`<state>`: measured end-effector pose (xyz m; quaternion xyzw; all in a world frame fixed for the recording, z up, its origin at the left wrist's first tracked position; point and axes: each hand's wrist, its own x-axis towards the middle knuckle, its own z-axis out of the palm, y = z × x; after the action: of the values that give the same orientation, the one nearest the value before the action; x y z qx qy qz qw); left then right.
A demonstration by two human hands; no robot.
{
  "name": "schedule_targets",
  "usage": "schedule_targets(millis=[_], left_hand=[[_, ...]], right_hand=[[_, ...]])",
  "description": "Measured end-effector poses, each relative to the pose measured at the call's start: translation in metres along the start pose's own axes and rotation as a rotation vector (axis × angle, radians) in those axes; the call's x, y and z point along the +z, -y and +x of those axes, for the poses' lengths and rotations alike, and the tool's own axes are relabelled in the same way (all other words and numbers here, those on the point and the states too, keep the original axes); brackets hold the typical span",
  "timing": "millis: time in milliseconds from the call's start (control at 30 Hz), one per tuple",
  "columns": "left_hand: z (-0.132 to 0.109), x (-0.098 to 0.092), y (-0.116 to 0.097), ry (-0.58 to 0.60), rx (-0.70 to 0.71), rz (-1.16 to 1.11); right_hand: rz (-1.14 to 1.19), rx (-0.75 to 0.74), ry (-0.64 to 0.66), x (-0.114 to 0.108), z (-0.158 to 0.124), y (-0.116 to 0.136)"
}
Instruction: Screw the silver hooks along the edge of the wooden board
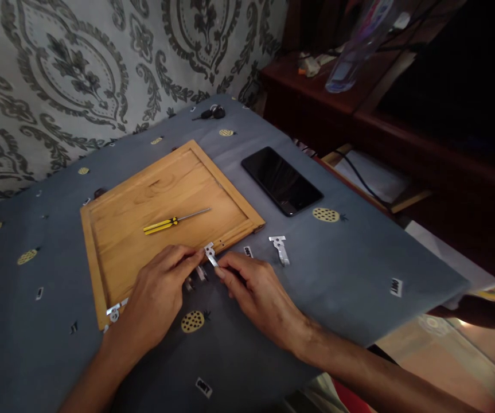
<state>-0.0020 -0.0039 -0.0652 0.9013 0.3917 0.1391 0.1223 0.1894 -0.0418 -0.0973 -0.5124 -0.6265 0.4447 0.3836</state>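
A small silvery metal hinge (210, 253) with a T-shaped end lies over the near edge of the wooden cabinet door (152, 186). My right hand (260, 289) pinches the hinge's arm between thumb and forefinger. From the other side, my left hand (156, 292) rests over the door's edge, its closed fingertips at the hinge's plate. Just below, between both hands, more metal hinge parts (202, 273) are partly hidden by my left fingers. A similar hinge (113, 312) sits at the door's near left corner, partly behind my left wrist. A yellow-and-black screwdriver (161, 225) lies on the panel.
Another loose hinge (280, 250) lies right of the door on the blue pineapple-print tablecloth (337, 275). Behind it is a black phone (282, 180). Keys (213, 112) lie at the back. A plastic bottle (346, 69) stands on the dark wooden furniture at right.
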Motion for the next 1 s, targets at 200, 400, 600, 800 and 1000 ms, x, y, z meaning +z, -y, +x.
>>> schedule_targets(millis=[200, 400, 600, 800, 1000], left_hand=[[0.0004, -0.0006, -0.0004, 0.015, -0.002, -0.007], [0.0006, -0.0010, -0.0014, 0.017, -0.004, 0.015], [0.0014, -0.0004, -0.0011, -0.001, 0.016, 0.015], [0.0019, 0.0001, 0.0008, 0.008, 0.010, 0.014], [0.0027, -0.0003, 0.0005, 0.033, -0.003, 0.017]], right_hand=[[-0.003, 0.004, 0.001, -0.0008, -0.0002, 0.0016], [-0.018, -0.021, -0.003, -0.0002, -0.0001, 0.0001], [-0.017, -0.029, -0.009, 0.0007, 0.0001, -0.0019], [-0.009, -0.003, -0.002, -0.0001, -0.0004, -0.0018], [-0.022, 0.015, 0.006, 0.0007, -0.0003, -0.0025]])
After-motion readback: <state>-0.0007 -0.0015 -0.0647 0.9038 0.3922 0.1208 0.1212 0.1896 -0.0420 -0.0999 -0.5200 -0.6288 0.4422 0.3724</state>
